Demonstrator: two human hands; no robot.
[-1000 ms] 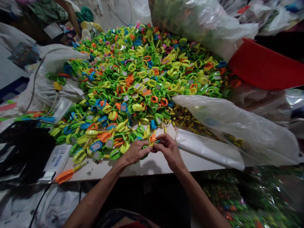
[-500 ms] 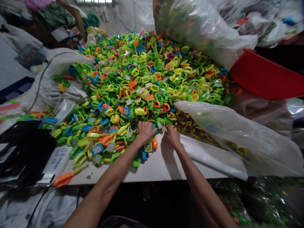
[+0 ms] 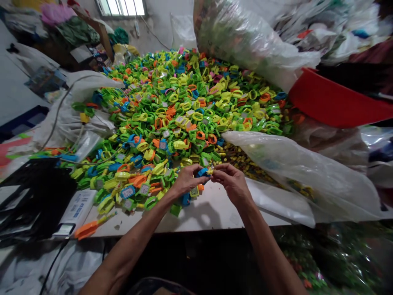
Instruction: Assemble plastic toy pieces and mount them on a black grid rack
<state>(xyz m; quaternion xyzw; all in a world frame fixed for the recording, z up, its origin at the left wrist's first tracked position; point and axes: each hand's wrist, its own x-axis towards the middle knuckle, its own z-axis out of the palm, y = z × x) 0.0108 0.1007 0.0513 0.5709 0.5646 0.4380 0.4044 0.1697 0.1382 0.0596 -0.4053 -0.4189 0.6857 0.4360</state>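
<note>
My left hand [image 3: 186, 179] and my right hand [image 3: 231, 182] meet just above the white table's [image 3: 211, 213] front part, fingers pinched together. Between them is a small blue plastic piece [image 3: 202, 172], gripped by my left fingers; my right fingertips pinch a tiny yellow part [image 3: 211, 171] against it. Right behind the hands spreads a huge heap of green, yellow, orange and blue plastic rings and tags [image 3: 184, 106]. A few loose pieces lie under my left hand, among them a blue one [image 3: 186, 199] and a green one [image 3: 175, 209].
A clear plastic bag [image 3: 307, 172] holding small yellow parts [image 3: 239, 157] lies right of my hands. A red tub [image 3: 334, 102] and a large filled bag [image 3: 245, 37] sit at the back right. White sacks [image 3: 76, 110], a cable and a black object [image 3: 33, 196] crowd the left; an orange piece [image 3: 86, 229] lies at the table's edge.
Both hands drew back from the edge of the heap and rose, coming together with a blue piece and a small yellow part pinched between them. The camera tilted up a little.
</note>
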